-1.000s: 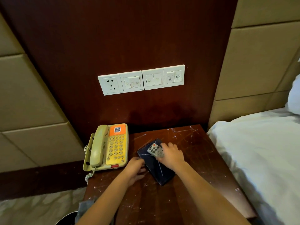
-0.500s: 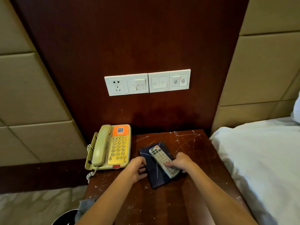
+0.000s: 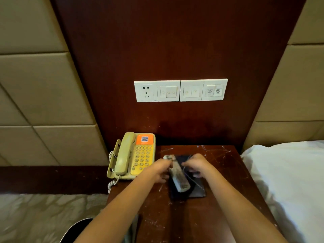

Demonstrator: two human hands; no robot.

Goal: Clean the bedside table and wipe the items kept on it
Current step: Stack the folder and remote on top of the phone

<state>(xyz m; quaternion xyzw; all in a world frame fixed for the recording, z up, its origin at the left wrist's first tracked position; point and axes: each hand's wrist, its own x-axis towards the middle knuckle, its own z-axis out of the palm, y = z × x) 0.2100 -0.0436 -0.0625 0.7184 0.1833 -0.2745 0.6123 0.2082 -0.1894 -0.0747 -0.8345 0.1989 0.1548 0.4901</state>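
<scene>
A grey-white remote control (image 3: 179,179) lies lengthwise on a dark flat pad (image 3: 197,189) in the middle of the scratched dark wooden bedside table (image 3: 226,172). My left hand (image 3: 157,171) grips the remote's left edge near its far end, fingers curled against it. My right hand (image 3: 197,164) lies on the pad just right of the remote, thumb at the remote's edge; its fingers are blurred. A beige and yellow telephone (image 3: 133,156) stands at the table's back left corner.
A white bed (image 3: 287,181) adjoins the table on the right. A socket and switch panel (image 3: 180,90) sits on the wooden wall above. A grey cloth (image 3: 131,230) hangs at the table's front left edge beside a dark round object (image 3: 77,230).
The remote has turned to lie more in line with the pad. My left hand moved from the pad's edge onto the remote; my right hand shifted from the remote's near end toward the far side.
</scene>
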